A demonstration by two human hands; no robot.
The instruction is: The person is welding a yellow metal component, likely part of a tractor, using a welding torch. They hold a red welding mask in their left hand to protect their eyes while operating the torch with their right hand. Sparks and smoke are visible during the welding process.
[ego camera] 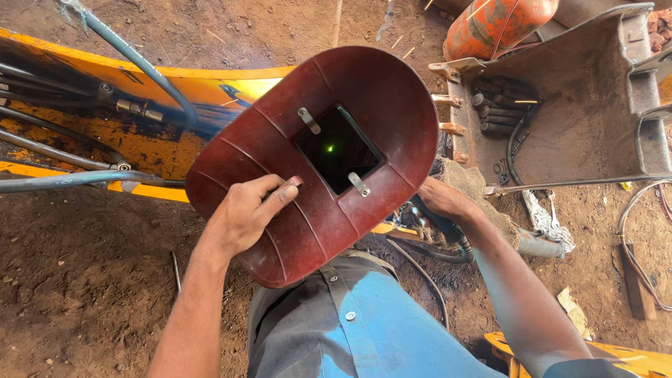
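So we've got the dark red welding shield [315,161] up in front of us, and that's our landmark for everything here. Our left hand [241,213] grips it at its lower left edge, thumb across the face. Our right hand [441,199] sits just past the shield's lower right rim, wrapped around a dark handle with a cable [448,234]; we reckon that's the electrode holder, though the shield hides its tip.

To do this bit well, we'd keep the dark window [338,149] square between our eyes and the arc. The green dot glowing through the glass says it's lined up about right. Steady wrist, don't let it sag.

The shield's long axis runs from lower left up to upper right, rounded end toward the grey digger bucket [595,105]. Behind its left side lies the yellow boom [105,126].
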